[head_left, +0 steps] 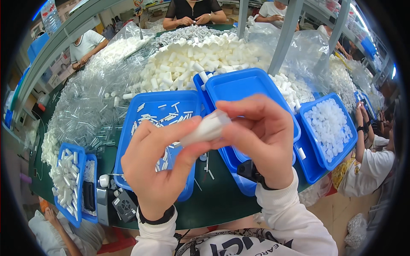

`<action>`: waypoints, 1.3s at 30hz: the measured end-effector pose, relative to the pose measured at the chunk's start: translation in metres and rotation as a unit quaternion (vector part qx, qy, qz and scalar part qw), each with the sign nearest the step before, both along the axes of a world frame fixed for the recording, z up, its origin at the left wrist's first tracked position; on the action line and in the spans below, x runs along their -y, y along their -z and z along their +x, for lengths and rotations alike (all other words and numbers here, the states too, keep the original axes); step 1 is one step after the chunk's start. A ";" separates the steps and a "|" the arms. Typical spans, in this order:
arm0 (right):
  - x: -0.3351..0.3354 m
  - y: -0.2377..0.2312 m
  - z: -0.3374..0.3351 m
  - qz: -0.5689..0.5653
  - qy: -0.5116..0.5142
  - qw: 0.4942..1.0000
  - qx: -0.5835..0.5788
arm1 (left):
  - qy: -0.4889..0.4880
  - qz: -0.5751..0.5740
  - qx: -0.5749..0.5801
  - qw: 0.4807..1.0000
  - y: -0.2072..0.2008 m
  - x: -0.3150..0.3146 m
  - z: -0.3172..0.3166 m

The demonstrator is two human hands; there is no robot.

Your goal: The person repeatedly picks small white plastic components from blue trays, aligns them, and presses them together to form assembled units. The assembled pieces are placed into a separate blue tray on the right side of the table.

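Observation:
Between my two hands is a short white plastic tube (pixel 207 127), tilted up to the right and slightly blurred. My left hand (pixel 156 160) pinches its lower left end with thumb and fingers. On the upper right end, the thumb and forefinger of my right hand (pixel 262 132) are closed. That end looks more see-through, but I cannot make out its details. Beneath my left hand lies a blue tray (pixel 147 99) holding many small white and clear stick-like pieces. A stack of blue trays (pixel 239 85) sits behind and under my right hand.
White cylinders (pixel 188 62) form a large heap beyond the trays, with clear tubes (pixel 92 94) heaped to its left. At right, a blue tray holds white caps (pixel 326 128); at left, another holds white tubes (pixel 66 183). A grey post (pixel 286 36) rises behind. Several people sit around the table.

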State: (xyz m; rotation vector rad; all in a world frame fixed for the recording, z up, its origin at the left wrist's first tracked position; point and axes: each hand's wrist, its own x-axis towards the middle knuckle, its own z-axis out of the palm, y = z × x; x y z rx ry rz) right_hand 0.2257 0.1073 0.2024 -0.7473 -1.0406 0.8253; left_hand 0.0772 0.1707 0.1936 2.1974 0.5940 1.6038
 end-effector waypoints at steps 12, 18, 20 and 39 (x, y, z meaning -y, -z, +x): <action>0.003 -0.001 0.022 0.090 0.039 0.991 0.094 | 0.211 -0.227 0.073 0.948 -0.001 -0.002 -0.001; 0.005 0.002 0.024 0.135 -0.007 0.984 0.117 | 0.138 -0.206 0.047 0.968 -0.001 -0.002 -0.002; 0.005 0.002 0.022 0.135 -0.012 0.983 0.124 | 0.120 -0.157 0.048 0.979 -0.001 -0.002 -0.003; 0.006 -0.003 0.025 0.150 0.057 0.959 0.233 | 0.024 -0.013 -0.008 1.000 -0.010 0.000 -0.003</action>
